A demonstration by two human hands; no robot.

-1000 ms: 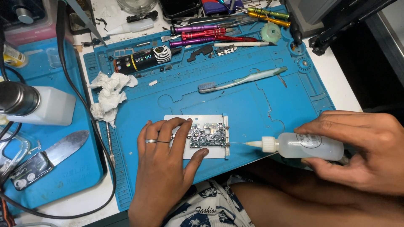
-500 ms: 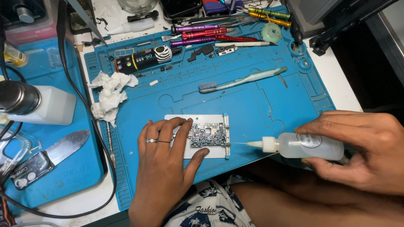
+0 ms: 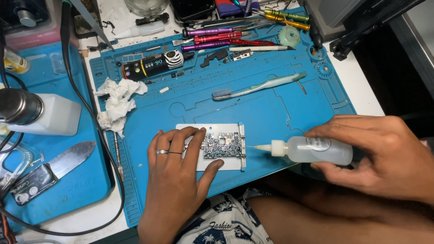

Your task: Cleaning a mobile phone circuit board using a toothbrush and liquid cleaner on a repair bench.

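Bottle shifted left, needle nearer board | right hand (image 3: 384, 153) wraps soft squeeze bottle (image 3: 312, 150) mid-body | left hand (image 3: 178, 167), fingers spread flat, pins light, fragile circuit board (image 3: 222, 145) by its holder plate (image 3: 226, 163)

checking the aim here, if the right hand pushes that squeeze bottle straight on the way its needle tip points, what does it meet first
Probably the small circuit board clamped in the white metal holder. The right hand aims the clear plastic squeeze bottle leftward, needle nearly at the holder's right edge; height is unclear.

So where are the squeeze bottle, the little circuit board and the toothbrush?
Squeeze bottle (image 3: 316, 150): head view, on its clear body.
Circuit board (image 3: 222, 146): head view, on the middle of its chip-covered face.
Toothbrush (image 3: 262, 85): head view, on the middle of its pale handle.
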